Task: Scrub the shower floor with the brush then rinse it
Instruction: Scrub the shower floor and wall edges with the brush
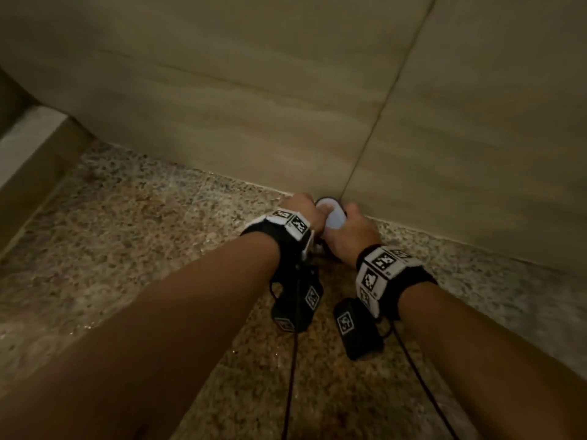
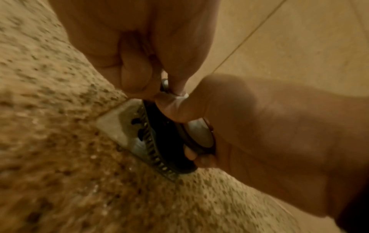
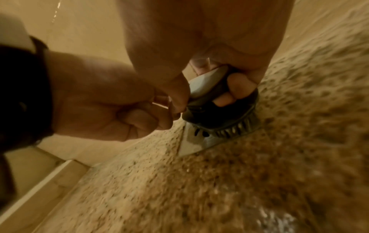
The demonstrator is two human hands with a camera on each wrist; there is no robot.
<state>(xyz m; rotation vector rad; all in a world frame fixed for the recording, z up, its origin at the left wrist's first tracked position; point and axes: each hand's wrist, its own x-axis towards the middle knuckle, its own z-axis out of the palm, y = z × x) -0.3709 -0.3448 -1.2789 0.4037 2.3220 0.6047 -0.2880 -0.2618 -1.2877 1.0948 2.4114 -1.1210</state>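
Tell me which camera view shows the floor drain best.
The left wrist view: the drain lies open beside the brush, its metal plate and dark slots visible. The right wrist view shows only a corner and two slots under the bristles. In the head view, both hands hide it.

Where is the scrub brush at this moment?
In the head view the brush sits centre frame at the foot of the wall, gripped by the left hand and right hand. The wrist views show its bristles on the floor drain.
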